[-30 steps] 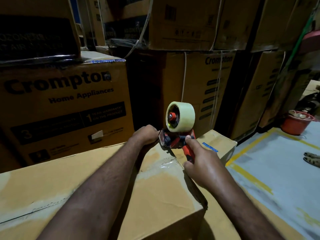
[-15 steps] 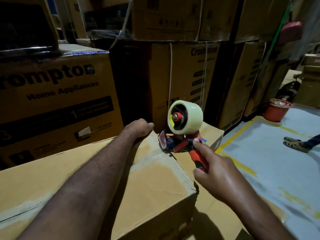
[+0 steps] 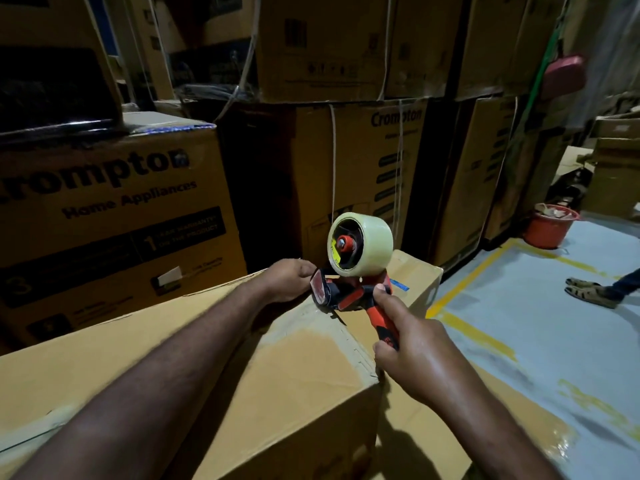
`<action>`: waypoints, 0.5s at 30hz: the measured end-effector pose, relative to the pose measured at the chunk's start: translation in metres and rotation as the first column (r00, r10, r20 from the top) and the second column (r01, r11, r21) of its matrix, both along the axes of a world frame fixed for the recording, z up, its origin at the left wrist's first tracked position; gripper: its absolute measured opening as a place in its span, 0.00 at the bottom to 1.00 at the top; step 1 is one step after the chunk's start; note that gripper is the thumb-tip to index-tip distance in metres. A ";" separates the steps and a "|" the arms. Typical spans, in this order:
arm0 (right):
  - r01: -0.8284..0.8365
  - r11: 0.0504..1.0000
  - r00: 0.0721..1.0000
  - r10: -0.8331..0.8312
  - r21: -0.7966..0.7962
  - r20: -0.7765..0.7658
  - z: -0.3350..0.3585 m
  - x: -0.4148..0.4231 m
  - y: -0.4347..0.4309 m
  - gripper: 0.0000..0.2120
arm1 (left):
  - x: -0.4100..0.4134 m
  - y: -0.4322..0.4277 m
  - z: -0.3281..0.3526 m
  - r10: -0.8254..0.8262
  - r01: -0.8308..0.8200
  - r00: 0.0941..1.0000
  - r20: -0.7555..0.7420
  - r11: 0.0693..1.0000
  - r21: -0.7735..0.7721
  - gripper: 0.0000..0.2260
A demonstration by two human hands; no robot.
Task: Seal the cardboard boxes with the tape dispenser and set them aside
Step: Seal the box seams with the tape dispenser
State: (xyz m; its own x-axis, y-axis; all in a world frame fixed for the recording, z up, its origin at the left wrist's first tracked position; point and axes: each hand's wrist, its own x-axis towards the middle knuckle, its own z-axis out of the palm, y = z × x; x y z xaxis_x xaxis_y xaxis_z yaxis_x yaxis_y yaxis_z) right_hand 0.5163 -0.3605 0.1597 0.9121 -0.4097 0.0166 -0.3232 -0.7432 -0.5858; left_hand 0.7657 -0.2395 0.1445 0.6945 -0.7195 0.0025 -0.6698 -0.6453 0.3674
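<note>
With our right hand [image 3: 419, 362] wrapped round its handle, we hold the red-and-black tape dispenser [image 3: 349, 292] just over the far corner of the plain brown cardboard box [image 3: 277, 393], our left hand [image 3: 287, 280] curled at its mouth, probably to free the tape end, though we cannot tell whether it holds anything.

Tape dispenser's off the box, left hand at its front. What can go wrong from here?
1. The left hand sits against the front of the tape dispenser, where a cutter likely is; a slip could nick fingers.
2. The right hand holds it above a corner of the cardboard box; a strip started there may run crooked.
3. Another person's feet stand on the floor at right; a box set aside there could hit them.
</note>
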 end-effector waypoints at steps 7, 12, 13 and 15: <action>0.000 1.000 1.000 0.000 -0.003 0.009 0.008 -0.029 -0.009 0.36 | 0.005 -0.009 -0.011 -0.033 0.032 0.997 0.064 0.999 0.016 0.20; 0.007 1.000 0.998 -0.007 -0.009 -0.057 0.013 -0.087 -0.011 0.36 | 0.006 -0.003 -0.013 0.014 -0.016 0.996 0.089 1.000 0.023 0.22; 0.014 1.000 0.998 -0.016 -0.024 -0.054 0.012 -0.090 -0.010 0.36 | 0.004 -0.004 -0.011 0.018 -0.021 0.997 0.079 0.999 0.042 0.22; 0.031 0.999 0.999 -0.033 -0.043 -0.043 0.014 -0.091 -0.009 0.37 | -0.005 -0.008 -0.001 0.017 -0.023 0.997 0.069 0.996 0.087 0.21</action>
State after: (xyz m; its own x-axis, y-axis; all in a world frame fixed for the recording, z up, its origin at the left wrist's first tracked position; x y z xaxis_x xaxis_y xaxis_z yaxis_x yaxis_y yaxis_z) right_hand 0.4250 -0.3694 0.1741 0.8989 -0.4381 -0.0052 -0.3717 -0.7561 -0.5386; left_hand 0.7605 -0.2476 0.1437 0.7090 -0.7051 -0.0118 -0.6782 -0.6864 0.2626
